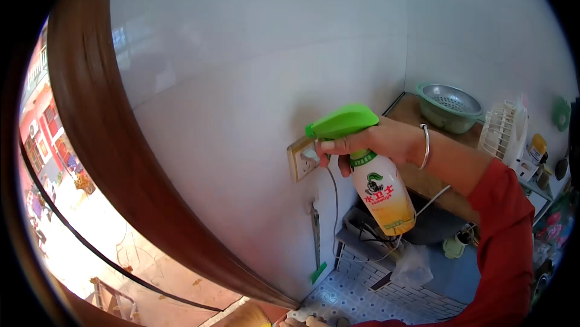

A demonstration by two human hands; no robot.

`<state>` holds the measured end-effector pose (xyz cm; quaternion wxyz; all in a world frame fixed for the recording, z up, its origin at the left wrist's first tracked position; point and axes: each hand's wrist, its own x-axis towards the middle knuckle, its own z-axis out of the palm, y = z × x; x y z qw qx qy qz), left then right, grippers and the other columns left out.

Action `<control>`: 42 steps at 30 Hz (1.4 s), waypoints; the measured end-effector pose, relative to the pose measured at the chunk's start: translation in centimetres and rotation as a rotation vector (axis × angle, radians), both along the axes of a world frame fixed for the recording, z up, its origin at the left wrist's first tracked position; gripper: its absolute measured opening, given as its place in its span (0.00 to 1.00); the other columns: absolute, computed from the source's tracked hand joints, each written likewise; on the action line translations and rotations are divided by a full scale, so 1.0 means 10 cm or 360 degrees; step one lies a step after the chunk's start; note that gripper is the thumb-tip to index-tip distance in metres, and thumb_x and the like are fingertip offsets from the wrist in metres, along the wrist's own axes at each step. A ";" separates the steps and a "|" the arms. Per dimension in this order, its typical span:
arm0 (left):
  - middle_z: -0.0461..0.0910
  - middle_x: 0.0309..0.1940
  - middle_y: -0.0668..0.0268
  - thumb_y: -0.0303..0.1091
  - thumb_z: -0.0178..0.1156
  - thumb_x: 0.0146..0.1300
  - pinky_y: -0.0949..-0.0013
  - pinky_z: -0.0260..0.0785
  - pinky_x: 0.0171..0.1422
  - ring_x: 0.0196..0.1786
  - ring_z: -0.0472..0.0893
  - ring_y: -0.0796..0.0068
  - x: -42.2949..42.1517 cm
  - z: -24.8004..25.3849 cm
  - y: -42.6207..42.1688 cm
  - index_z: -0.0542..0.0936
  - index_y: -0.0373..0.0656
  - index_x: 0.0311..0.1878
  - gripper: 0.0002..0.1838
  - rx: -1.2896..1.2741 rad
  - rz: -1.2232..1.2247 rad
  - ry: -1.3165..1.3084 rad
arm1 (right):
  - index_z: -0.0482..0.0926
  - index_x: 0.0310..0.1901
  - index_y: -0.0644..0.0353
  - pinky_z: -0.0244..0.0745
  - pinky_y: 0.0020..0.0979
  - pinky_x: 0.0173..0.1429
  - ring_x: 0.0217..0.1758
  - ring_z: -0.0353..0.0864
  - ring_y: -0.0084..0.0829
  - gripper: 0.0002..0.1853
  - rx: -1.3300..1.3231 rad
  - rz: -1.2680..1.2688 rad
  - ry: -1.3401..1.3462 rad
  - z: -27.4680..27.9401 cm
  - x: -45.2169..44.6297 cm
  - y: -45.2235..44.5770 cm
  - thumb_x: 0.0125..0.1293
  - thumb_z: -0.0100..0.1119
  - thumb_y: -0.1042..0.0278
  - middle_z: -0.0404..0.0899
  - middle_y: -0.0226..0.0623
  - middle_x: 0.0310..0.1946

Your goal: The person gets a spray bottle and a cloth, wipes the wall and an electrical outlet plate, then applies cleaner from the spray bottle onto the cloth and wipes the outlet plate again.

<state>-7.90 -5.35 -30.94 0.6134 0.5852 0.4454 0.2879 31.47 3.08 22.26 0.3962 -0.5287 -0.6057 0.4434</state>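
My right hand [377, 136] is closed around the neck of a spray bottle [383, 194], with fingers by its trigger. The bottle has a bright green spray head [344, 120] pointing left and a white and yellow body. Its nozzle is in front of the white tiled wall, near a wall socket [305, 159] with a white plug in it. A silver bangle [426, 145] circles my right wrist, below a red sleeve [504, 224]. I cannot make out my left hand anywhere in the view.
A brown wooden door frame [90, 85] curves down the left, with a sunlit yard beyond. At right, a green basin [450, 118] holding a metal colander stands on a wooden board, near a white rack [501, 127]. A plastic bag [414, 265] hangs by the tiled counter. A cord runs below the socket.
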 end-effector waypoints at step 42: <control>0.80 0.34 0.60 0.34 0.73 0.53 0.65 0.77 0.45 0.38 0.81 0.67 0.17 0.14 0.72 0.63 0.41 0.64 0.38 0.0599 -0.0343 0.0322 | 0.79 0.36 0.59 0.72 0.29 0.30 0.27 0.78 0.24 0.13 -0.0121 -0.0367 -0.0023 0.05 -0.26 0.04 0.63 0.68 0.59 0.79 0.34 0.26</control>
